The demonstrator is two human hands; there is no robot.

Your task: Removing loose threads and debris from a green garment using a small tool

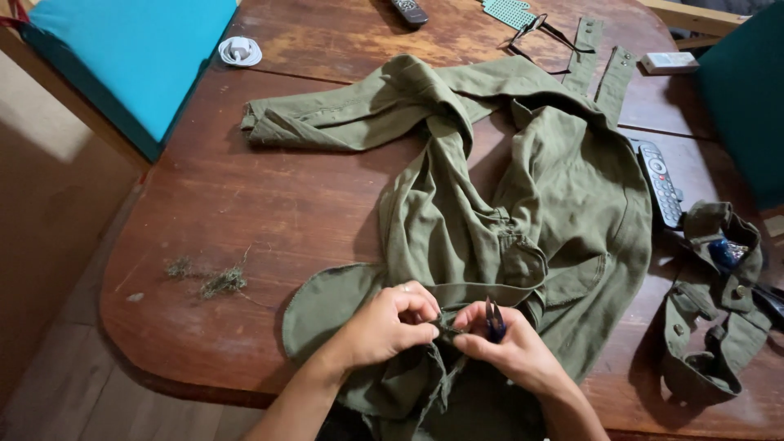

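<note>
Olive-green cloth is lying across the wooden table (245,204), and you are working at its near hem: the jacket (523,212) is spreading away from you, one sleeve reaching toward the far left. Your left hand (390,322) is pinching a fold of the hem, fingers closed on the fabric. Your right hand (510,347) is closing around a small pair of dark thread snips (494,320), blades pointing up and away from you, while its fingertips are also holding the cloth. The seam you are gripping is running left to right between your two hands, which are nearly touching, so the snips are sitting just right of the pinched spot and the right hand is the nearer one to it. Counting what is around you: one jacket, one pair of snips, two loose green strips (600,69) at the far edge, one separate green piece (710,327) at the right, two remote controls (660,184), one pair of glasses (535,31), and a scatter of thread clippings (212,278) at your left.
</note>
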